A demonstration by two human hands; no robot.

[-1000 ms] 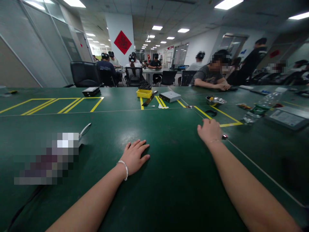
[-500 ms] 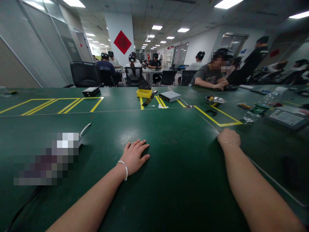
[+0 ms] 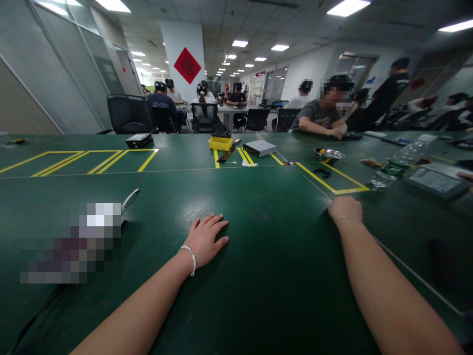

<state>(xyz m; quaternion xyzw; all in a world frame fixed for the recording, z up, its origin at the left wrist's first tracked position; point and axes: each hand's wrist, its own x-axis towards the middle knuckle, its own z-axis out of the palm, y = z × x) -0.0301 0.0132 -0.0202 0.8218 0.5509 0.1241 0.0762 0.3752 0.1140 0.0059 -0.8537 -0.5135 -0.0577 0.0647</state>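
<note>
My left hand (image 3: 207,240) lies flat, palm down, on the green tabletop (image 3: 273,276) with its fingers spread and holds nothing. A beaded bracelet (image 3: 192,259) circles that wrist. Farther right, my right hand (image 3: 346,208) is closed, resting at a seam in the table close to the near corner of a yellow tape outline (image 3: 353,190). Its fingers curl away from me, so whatever they may hold is hidden. Beyond this hand, a small black curved piece (image 3: 322,173) lies within the tape.
At left is a pixelated object (image 3: 81,241) with a black strap. Farther back stand a yellow bin (image 3: 220,143), a grey metal box (image 3: 259,148) and a black-and-silver box (image 3: 138,140). A plastic bottle (image 3: 401,165) lies at right, beside a metal unit (image 3: 438,180). A person (image 3: 323,116) sits across the table.
My right hand has shifted slightly to the left, still closed. My left hand has stayed in place.
</note>
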